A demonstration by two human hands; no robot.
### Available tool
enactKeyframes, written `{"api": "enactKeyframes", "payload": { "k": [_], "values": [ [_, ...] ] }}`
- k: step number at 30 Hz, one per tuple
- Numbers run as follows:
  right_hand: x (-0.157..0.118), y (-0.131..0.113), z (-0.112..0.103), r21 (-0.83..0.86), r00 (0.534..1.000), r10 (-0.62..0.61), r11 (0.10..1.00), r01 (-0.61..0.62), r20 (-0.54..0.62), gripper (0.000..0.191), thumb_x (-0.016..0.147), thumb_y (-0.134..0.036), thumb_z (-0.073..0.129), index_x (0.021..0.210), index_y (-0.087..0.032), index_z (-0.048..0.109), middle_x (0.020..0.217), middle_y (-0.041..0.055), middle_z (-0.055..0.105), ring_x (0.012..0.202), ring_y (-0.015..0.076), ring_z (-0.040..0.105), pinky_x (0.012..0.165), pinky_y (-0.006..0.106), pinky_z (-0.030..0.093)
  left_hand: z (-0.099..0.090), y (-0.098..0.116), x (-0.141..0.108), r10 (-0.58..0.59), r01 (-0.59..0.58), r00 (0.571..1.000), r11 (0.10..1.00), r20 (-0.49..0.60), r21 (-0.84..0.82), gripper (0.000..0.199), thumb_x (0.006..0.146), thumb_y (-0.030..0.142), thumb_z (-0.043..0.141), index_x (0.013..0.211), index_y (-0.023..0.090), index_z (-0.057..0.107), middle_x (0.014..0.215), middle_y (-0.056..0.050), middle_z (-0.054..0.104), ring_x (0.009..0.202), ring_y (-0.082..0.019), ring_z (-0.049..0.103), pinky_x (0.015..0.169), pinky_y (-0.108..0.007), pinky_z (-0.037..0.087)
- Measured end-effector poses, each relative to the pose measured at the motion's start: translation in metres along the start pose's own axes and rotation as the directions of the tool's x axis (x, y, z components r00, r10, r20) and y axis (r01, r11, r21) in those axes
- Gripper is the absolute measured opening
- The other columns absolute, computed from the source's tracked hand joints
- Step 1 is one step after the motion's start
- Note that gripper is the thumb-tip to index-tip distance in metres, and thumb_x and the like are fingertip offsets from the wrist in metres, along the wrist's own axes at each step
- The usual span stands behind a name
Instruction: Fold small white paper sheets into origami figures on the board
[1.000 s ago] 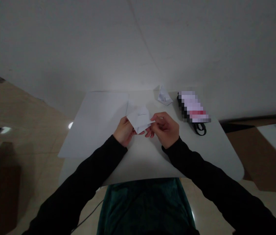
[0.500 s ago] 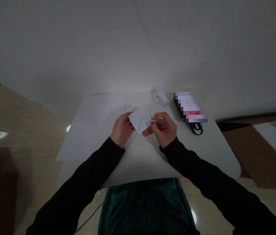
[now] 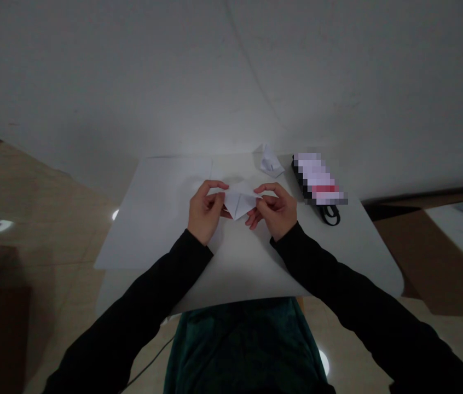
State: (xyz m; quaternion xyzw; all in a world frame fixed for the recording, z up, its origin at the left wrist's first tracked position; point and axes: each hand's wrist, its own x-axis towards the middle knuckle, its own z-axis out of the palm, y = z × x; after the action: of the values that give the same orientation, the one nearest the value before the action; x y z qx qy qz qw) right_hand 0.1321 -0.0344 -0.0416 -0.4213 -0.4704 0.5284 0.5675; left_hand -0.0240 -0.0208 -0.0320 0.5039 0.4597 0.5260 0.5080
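Over the white table [image 3: 239, 268], the left hand [image 3: 206, 210] and right hand [image 3: 276, 210] have closed their grips on opposite edges of the folded paper [image 3: 238, 201], now narrowed to a downward point.

Dim throughout, edges bowed (wide lens), small floor glare [image 3: 4, 225].

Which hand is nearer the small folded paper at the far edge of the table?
Right. The right hand is closer to the person than the small folded paper, almost directly in line with it and not touching it; the left hand is farther away, toward the person and to the paper's left.
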Motion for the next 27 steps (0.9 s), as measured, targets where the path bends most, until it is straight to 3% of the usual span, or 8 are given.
{"api": "enactKeyframes", "payload": {
  "k": [7,12,14,17,19,22,27],
  "values": [
    [-0.002,0.004,0.002,0.006,0.997,-0.074,0.997,0.074,0.023,0.015,0.075,-0.027,0.057,0.088,-0.02,0.053,0.055,-0.0072,0.061,0.044,0.0129,0.064,0.038,0.022,0.054,0.001,-0.009,0.003,-0.124,0.116,0.991,0.98,-0.041,-0.162,0.009,0.075,0.024,0.057,0.079,0.017,0.059,0.066,0.001,0.06,0.055,-0.009,0.057,0.048,-0.02,0.048],
    [-0.007,0.007,0.007,-0.007,0.992,-0.097,0.995,0.097,0.079,0.016,0.081,-0.033,0.057,0.091,-0.021,0.055,0.063,-0.0048,0.064,0.053,0.0136,0.069,0.049,0.026,0.061,0.001,-0.012,0.004,-0.124,0.1,0.985,0.976,-0.121,-0.192,0.023,0.073,0.027,0.061,0.084,0.024,0.041,0.06,0.008,0.054,0.048,-0.008,0.052,0.043,-0.017,0.044],
    [-0.008,0.007,0.008,-0.01,0.992,-0.112,0.994,0.113,0.059,0.015,0.082,-0.034,0.056,0.091,-0.022,0.055,0.063,-0.0043,0.064,0.056,0.0144,0.07,0.053,0.029,0.063,0.0,-0.011,0.004,-0.11,0.089,0.99,0.973,-0.091,-0.211,0.022,0.073,0.027,0.06,0.079,0.023,0.038,0.06,0.008,0.051,0.05,-0.009,0.053,0.044,-0.017,0.045],
    [-0.008,0.01,0.007,-0.027,0.982,-0.186,0.982,0.185,-0.016,0.013,0.086,-0.033,0.053,0.094,-0.023,0.054,0.07,-0.0025,0.064,0.065,0.0155,0.071,0.062,0.033,0.064,0.001,-0.007,0.004,-0.154,0.15,0.988,0.952,0.006,-0.266,0.013,0.076,0.031,0.055,0.079,0.02,0.049,0.073,0.001,0.057,0.063,-0.013,0.059,0.049,-0.023,0.052],
    [-0.008,0.014,0.005,-0.078,0.966,-0.256,0.964,0.252,-0.041,0.012,0.087,-0.029,0.052,0.097,-0.023,0.055,0.078,-0.0005,0.065,0.073,0.0157,0.072,0.068,0.034,0.064,0.002,-0.005,0.003,-0.193,0.199,0.98,0.939,0.047,-0.282,0.025,0.079,0.041,0.053,0.083,0.017,0.056,0.083,-0.005,0.061,0.071,-0.017,0.062,0.052,-0.027,0.055],
    [-0.008,0.019,0.003,-0.237,0.94,-0.339,0.91,0.339,0.041,0.016,0.086,-0.022,0.051,0.1,-0.023,0.057,0.091,0.0025,0.065,0.081,0.0144,0.07,0.072,0.032,0.062,0.003,-0.003,0.003,-0.164,0.171,0.985,0.962,0.051,-0.215,0.04,0.08,0.054,0.056,0.083,0.014,0.061,0.087,-0.008,0.063,0.073,-0.018,0.062,0.058,-0.029,0.056],
    [-0.01,0.012,0.004,-0.409,0.864,-0.412,0.763,0.501,0.289,0.025,0.078,-0.011,0.049,0.097,-0.022,0.06,0.092,0.003,0.064,0.081,0.0127,0.064,0.078,0.03,0.058,-0.001,-0.005,0.005,0.011,-0.01,1.0,0.999,-0.026,0.035,0.032,0.071,0.041,0.074,0.087,0.014,0.068,0.081,-0.003,0.067,0.071,-0.013,0.059,0.065,-0.023,0.051]
  ]
}}
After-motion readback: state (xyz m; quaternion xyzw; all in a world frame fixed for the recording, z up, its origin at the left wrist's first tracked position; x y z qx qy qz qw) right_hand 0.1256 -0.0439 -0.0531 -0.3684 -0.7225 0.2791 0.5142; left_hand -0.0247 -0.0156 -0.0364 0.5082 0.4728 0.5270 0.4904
